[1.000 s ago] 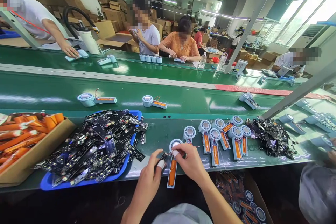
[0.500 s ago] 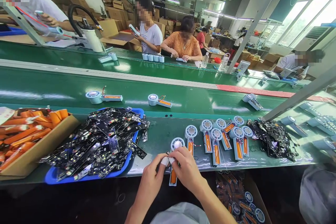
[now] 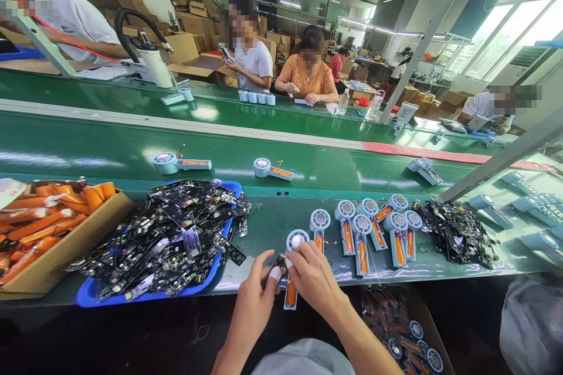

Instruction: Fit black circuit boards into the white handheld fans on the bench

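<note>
The biggest risk, as I judge it, is the small black circuit board [image 3: 278,262] slipping or going in crooked: it is pinched only at its end, between taped fingertips, and tape dulls the feel of a thin part. A skewed board could strain the fine wires on the fan piece [image 3: 292,269] or leave it badly seated. The piece itself lies at the near edge of the green workbench [image 3: 264,228], its orange battery end reaching toward the lip, so a firm push from either hand could nudge it off into the box of parts [image 3: 409,334] below. The heaped blue tray of boards [image 3: 88,299] just to the left is also piled past its rim (a sleeve could drag a few off).

The left hand [image 3: 253,304] has thumb and forefinger closed narrowly on the circuit board, the fingertip wrapped in white tape, the other fingers curled loosely under. The right hand [image 3: 310,278] rests over the fan piece, its fingers bent and close together, the taped tip pressing near the round white head; it covers the middle of the piece, so exactly how it grips there I cannot tell. The two hands meet, fingertips nearly touching.

A row of finished fan pieces [image 3: 373,228] lies just to the right, a cardboard box of orange batteries [image 3: 44,228] at far left.
</note>
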The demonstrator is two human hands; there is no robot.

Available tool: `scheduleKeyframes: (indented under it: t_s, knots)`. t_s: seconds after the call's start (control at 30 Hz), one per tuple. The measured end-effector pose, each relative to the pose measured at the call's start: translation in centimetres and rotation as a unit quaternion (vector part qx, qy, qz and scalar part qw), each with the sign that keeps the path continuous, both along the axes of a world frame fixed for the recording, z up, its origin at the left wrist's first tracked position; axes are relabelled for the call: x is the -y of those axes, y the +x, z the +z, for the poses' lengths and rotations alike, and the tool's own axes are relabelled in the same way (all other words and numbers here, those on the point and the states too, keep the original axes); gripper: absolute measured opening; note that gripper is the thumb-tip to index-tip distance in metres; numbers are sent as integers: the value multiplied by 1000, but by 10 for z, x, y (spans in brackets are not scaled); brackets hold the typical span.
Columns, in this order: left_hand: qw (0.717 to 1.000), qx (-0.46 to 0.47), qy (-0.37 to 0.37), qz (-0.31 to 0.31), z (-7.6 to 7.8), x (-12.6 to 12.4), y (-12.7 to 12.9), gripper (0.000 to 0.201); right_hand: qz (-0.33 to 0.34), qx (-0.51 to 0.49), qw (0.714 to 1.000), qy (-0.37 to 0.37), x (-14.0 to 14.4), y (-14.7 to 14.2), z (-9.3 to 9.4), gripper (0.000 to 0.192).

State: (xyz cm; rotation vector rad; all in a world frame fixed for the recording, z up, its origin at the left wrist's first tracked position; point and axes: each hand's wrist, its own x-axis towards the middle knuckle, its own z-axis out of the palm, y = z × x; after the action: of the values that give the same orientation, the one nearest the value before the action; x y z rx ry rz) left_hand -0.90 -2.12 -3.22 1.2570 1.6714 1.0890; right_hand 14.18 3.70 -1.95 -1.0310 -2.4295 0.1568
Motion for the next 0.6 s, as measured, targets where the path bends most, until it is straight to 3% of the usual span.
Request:
scheduleKeyframes:
  t_s: [0.17,0.33,0.43,0.6]
  knots:
    - [1000,-12,22,-8,-3,2,1,41,9,105,992,66,-2,-3,12,13]
    - [988,-89,117,37,-12,6,6,39,23,153,983,99,-3,-8,15,15]
    - [989,-74,122,30,-13,5,3,38,27,136,988,69,-5,-7,14,15]
    - [998,45,44,-23,-4,-5,-14,39,32,60,998,-12,-12,-3,17,13]
